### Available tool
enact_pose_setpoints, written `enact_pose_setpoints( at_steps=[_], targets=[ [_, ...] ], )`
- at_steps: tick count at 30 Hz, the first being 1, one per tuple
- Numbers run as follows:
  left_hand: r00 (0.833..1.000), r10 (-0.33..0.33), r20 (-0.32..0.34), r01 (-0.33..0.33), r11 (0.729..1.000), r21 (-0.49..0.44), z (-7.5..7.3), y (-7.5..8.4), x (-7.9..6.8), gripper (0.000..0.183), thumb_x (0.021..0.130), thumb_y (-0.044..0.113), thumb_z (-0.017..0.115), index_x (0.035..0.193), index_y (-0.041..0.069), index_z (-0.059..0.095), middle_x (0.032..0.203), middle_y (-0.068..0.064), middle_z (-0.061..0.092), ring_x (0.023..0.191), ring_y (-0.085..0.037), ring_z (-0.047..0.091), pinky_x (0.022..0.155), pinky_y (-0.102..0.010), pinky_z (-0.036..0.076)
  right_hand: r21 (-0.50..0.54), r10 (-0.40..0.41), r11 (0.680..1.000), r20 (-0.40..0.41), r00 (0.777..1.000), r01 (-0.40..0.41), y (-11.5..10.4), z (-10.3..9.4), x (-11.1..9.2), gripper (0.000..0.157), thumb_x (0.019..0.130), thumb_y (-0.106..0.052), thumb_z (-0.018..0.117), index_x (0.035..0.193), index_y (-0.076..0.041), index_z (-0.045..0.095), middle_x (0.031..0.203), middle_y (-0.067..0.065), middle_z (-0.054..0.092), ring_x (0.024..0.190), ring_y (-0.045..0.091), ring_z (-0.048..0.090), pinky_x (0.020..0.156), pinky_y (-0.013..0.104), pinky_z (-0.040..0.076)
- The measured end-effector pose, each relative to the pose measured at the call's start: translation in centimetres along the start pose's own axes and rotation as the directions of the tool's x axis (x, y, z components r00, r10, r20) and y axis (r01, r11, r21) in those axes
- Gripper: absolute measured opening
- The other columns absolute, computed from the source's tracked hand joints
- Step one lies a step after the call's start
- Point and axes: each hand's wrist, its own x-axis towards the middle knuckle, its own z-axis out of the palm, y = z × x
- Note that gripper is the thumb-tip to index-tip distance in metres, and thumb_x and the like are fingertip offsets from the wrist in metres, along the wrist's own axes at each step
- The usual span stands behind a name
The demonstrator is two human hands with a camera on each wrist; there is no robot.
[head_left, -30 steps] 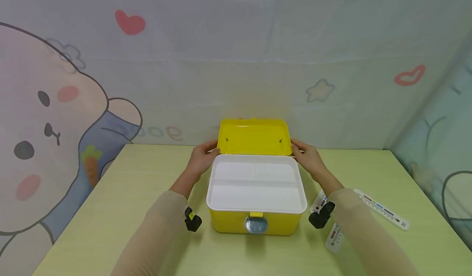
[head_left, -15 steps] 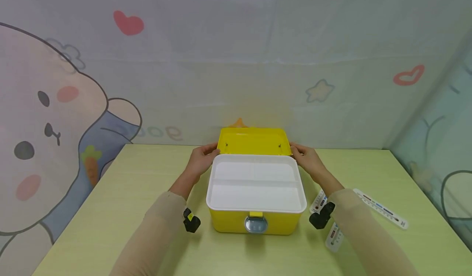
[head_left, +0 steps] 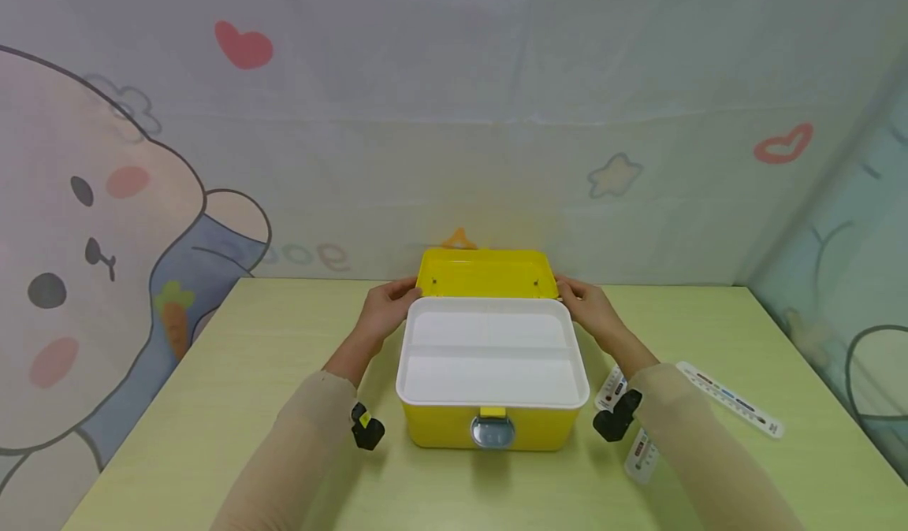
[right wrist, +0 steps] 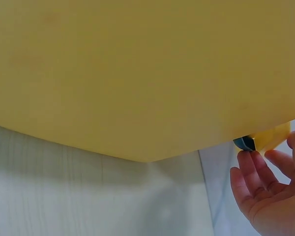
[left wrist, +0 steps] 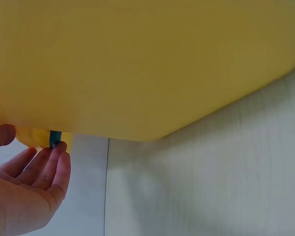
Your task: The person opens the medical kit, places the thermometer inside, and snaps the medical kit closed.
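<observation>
"Yellow box (head_left: 441,428), stood upright at the middle of a pale table (head_left: 213,405), is pictured from above, with a cartoon-printed cloth (head_left: 397,82) hung behind. Its white tray (head_left: 489,380) is exposed and faced upward, seated along the box top."

"How far is the work judged to be along?"

"The opening is judged all but finished. The yellow lid (head_left: 485,271) is folded back beyond the tray's far edge. What is left, by that reading, is its release, since it is held at both ends."

"How is it held?"

"By the left hand (head_left: 386,310) and the right hand (head_left: 593,310), one at each end. In the head view the lid's edge is pinched on either side, with thumbs in front and fingers behind."

"And to the right?"

"A printed white strip (head_left: 732,400) is laid slantwise on the table, near the right sleeve (head_left: 694,436). A second strip (head_left: 641,458) is partly covered by that sleeve, so no firm count is given. Both are untouched by the hands."

"Which way is the box pointed?"

"Its long axis is laid from left to right, and its front, marked by a greyish latch (head_left: 493,433), is turned toward the person. The lid's inner face is turned the same way, shown by a small dark fitting (head_left: 435,281) near each lower corner."
</observation>
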Motion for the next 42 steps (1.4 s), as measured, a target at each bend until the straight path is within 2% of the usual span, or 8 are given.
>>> enact_pose_setpoints(
  at_steps=[12,21,30,33,36,42],
  targets=[
    [0.999,-0.031,0.035,0.031,0.999,-0.011,-0.1,-0.8,0.0,0.049,0.093,0.035,0.052,0.135,0.010,0.047,0.131,-0.009,0.052,0.113,-0.024,0.054,0.091,-0.035,0.049,-0.003,0.021,1.000,0.036,0.999,-0.021,-0.1,0.0,-0.7,0.053,0.100,-0.038,0.033,0.145,-0.010,0.029,0.140,0.019,0.041,0.120,0.036,0.047,0.097,0.046,0.043],
    [0.999,-0.024,0.049,0.025,1.000,-0.018,-0.2,-1.2,-0.1,0.052,0.093,0.039,0.050,0.137,0.012,0.044,0.134,-0.009,0.050,0.115,-0.024,0.052,0.092,-0.037,0.048,0.012,0.025,1.000,0.065,0.998,-0.026,0.2,0.3,-0.7,0.055,0.100,-0.041,0.030,0.147,-0.013,0.024,0.135,0.020,0.045,0.115,0.035,0.051,0.092,0.044,0.048],
    [0.999,-0.003,0.046,0.003,1.000,0.000,-0.3,-1.6,-0.2,0.053,0.094,0.041,0.048,0.138,0.011,0.044,0.134,-0.010,0.049,0.114,-0.027,0.054,0.095,-0.039,0.046,0.036,0.003,0.999,0.108,0.994,-0.007,0.3,0.2,-0.8,0.054,0.100,-0.039,0.030,0.148,-0.014,0.022,0.143,0.018,0.036,0.123,0.036,0.044,0.096,0.048,0.044],
    [1.000,0.013,0.018,-0.013,1.000,0.014,-0.2,-1.6,-0.3,0.052,0.093,0.041,0.049,0.136,0.011,0.046,0.132,-0.010,0.051,0.116,-0.027,0.053,0.098,-0.040,0.044,0.011,-0.004,1.000,0.095,0.995,0.003,0.2,0.2,-0.9,0.054,0.100,-0.040,0.031,0.147,-0.013,0.024,0.146,0.017,0.033,0.124,0.037,0.043,0.097,0.049,0.043],
    [0.999,0.041,-0.021,-0.040,0.998,0.051,-0.2,-1.7,-0.5,0.048,0.093,0.039,0.051,0.132,0.011,0.050,0.129,-0.011,0.054,0.117,-0.027,0.052,0.098,-0.040,0.044,-0.018,-0.006,1.000,0.061,0.998,0.007,0.2,0.1,-1.1,0.054,0.100,-0.040,0.033,0.145,-0.013,0.029,0.144,0.017,0.035,0.123,0.037,0.045,0.097,0.048,0.043],
    [0.994,0.087,-0.061,-0.083,0.994,0.067,-0.5,-1.6,-1.2,0.041,0.092,0.036,0.054,0.126,0.012,0.056,0.123,-0.009,0.059,0.110,-0.024,0.057,0.090,-0.037,0.050,-0.058,-0.053,0.997,-0.021,0.998,0.052,0.1,-0.1,-1.6,0.049,0.099,-0.034,0.039,0.140,-0.007,0.037,0.138,0.018,0.042,0.119,0.035,0.049,0.094,0.045,0.046]
  ],
)
